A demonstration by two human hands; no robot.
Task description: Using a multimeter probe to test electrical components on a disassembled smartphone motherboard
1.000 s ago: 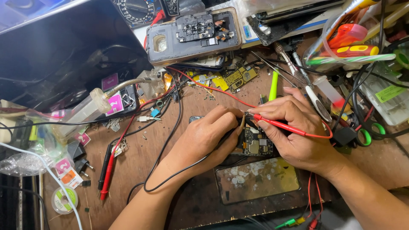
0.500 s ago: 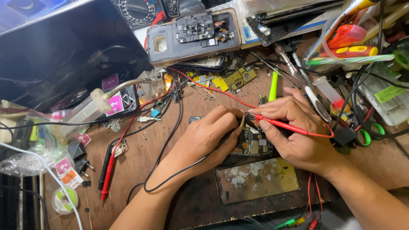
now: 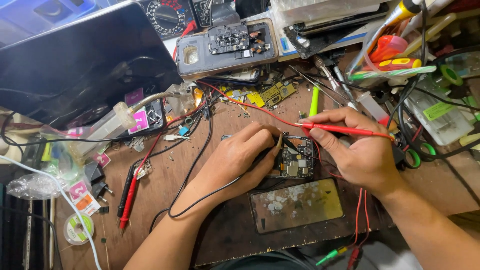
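head view: left hand (image 3: 240,157) and right hand (image 3: 357,150) pinching black probe (image 3: 274,150), red probe (image 3: 345,130) over opened phone (image 3: 295,160)

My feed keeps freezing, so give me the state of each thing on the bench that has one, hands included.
Opened phone: back off, circuit board bare, lying flat.
Left hand: holds a black probe against the board.
Right hand: pinches the red probe, tip lifted near the phone's top edge.
Separate screen panel: lying flat, surface blotchy.
Spare probes: lying idle.
Grey phone shell: open, parts exposed.
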